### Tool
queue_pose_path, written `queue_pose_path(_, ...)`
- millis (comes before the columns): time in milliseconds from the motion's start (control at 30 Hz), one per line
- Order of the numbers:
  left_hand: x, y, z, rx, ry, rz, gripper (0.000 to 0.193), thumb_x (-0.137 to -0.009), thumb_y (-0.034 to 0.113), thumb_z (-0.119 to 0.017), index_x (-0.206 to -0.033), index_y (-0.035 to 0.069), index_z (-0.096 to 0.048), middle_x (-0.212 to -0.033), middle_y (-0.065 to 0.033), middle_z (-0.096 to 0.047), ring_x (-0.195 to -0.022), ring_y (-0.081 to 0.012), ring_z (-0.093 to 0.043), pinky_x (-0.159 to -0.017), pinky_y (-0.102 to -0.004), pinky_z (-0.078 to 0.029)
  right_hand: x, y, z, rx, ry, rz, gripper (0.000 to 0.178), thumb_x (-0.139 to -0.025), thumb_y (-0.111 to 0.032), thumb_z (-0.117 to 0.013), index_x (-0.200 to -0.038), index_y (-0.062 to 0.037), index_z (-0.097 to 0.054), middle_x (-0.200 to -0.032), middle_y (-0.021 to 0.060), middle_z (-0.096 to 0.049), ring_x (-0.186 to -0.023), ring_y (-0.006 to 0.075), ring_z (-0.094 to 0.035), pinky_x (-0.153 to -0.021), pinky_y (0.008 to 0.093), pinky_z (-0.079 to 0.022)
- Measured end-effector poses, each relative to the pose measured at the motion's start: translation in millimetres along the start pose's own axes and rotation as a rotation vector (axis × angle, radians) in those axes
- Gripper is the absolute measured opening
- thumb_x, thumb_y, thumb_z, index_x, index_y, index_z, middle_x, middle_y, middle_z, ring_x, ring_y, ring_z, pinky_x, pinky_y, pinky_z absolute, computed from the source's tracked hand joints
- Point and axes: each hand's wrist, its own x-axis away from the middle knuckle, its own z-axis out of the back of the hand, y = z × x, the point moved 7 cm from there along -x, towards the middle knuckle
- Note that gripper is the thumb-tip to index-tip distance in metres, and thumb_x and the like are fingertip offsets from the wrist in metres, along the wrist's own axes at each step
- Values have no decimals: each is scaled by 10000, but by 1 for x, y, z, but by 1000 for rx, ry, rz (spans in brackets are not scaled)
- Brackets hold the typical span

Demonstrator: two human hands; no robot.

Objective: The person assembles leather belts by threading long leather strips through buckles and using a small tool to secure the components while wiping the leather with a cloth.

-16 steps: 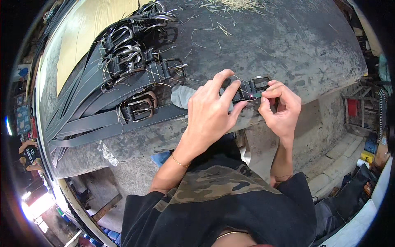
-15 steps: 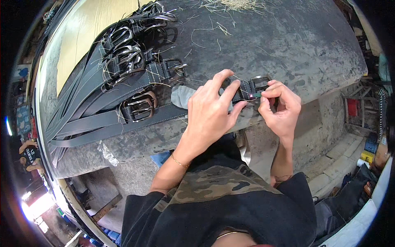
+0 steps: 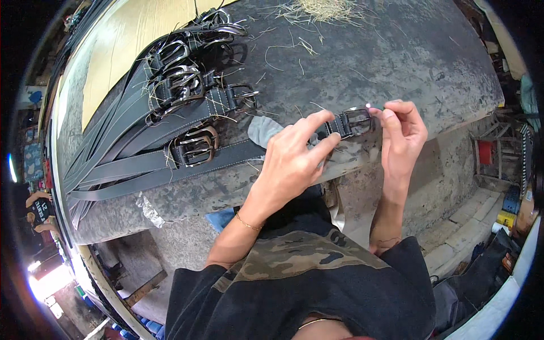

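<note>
Table: the grey, scuffed concrete slab [image 3: 396,62] fills the view in front of me, its near edge running just under my hands.
Board: a pale yellow sheet [image 3: 122,45] lies on the slab's far left side, beyond the belts.
Belt pile: a fan of black leather belts [image 3: 130,147] lies to my left, straps spread toward the left edge, metal buckles [image 3: 195,144] bunched toward the middle.
Straw: a dry tuft [image 3: 326,7] sits at the far edge, with loose strands scattered over the slab and the pile.
Cloth: a small grey rag [image 3: 262,130] rests on the slab just left of my left hand.
Left hand: my left hand [image 3: 292,164] presses the strap of the belt I am working on against the slab near its edge, fingers clenched over the leather just behind the buckle.
Right hand: my right hand [image 3: 403,136] is raised at the buckle's right end, thumb and forefinger pinched together; what they pinch is too small to tell.
Working buckle: the silver rectangular buckle [image 3: 357,120] lies between my two hands, near the slab's front edge.
Glint: a tiny bright spot [image 3: 368,105] shows at my right fingertips.
</note>
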Motion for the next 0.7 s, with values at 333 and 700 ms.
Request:
queue_pose_path(333, 8, 2, 6, -103, 39, -10, 306, -656, 24, -661, -959, 60, -686, -888, -79, -542, -765, -237, -590, -608, -353, -461, -12, -6, -60, 480, -398, 150, 135, -774, 82, -636, -880, 8, -676, -799, 37, -626, -694, 84, -579, -614, 228, -462)
queue_pose_path(700, 9, -1, 6, -79, 44, -16, 424, -581, -11, -687, -994, 81, -717, -890, -95, -547, -750, -251, -594, -627, -358, -496, -8, -8, -68, 587, -468, 245, 133, -746, 47, -668, -869, -2, -680, -788, 74, -645, -637, 129, -599, -585, 258, -478)
